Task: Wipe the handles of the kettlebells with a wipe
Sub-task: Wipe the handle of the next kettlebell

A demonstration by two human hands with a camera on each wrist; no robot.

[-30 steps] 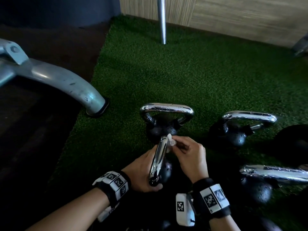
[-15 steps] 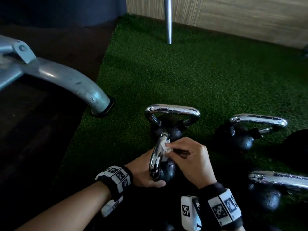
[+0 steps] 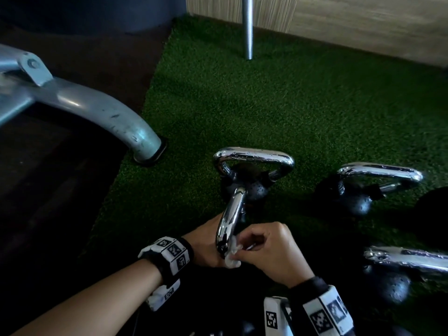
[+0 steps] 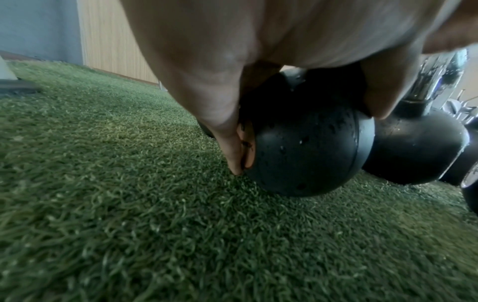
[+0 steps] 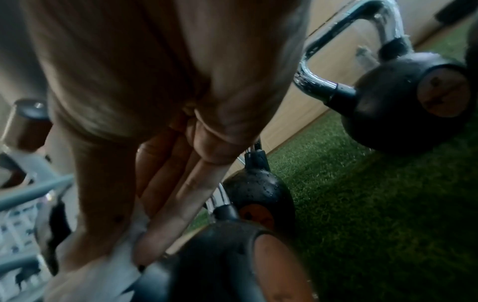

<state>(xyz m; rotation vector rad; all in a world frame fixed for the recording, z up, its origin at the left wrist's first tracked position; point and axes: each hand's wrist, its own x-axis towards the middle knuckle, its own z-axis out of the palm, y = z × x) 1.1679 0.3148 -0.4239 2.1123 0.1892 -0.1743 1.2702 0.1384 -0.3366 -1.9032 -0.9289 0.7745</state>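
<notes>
The nearest kettlebell has a black ball (image 4: 302,147) and a chrome handle (image 3: 231,217) that runs away from me. My left hand (image 3: 206,243) grips the ball from the left; its thumb and fingers (image 4: 227,132) wrap round it in the left wrist view. My right hand (image 3: 264,248) pinches a white wipe (image 3: 232,257) against the near end of that handle. The wipe (image 5: 111,271) shows crumpled under the right fingers (image 5: 175,204). A second kettlebell (image 3: 252,158) stands just behind, with a wet chrome handle.
Two more kettlebells (image 3: 378,173) (image 3: 407,260) stand to the right on the green turf (image 3: 266,105). A grey machine leg (image 3: 109,115) ends at the turf's left edge. A metal pole (image 3: 247,27) stands at the back before a wooden wall. Dark floor lies to the left.
My right hand has slid the wipe along the handle from its far end to its near end. My left hand has stayed on the ball.
</notes>
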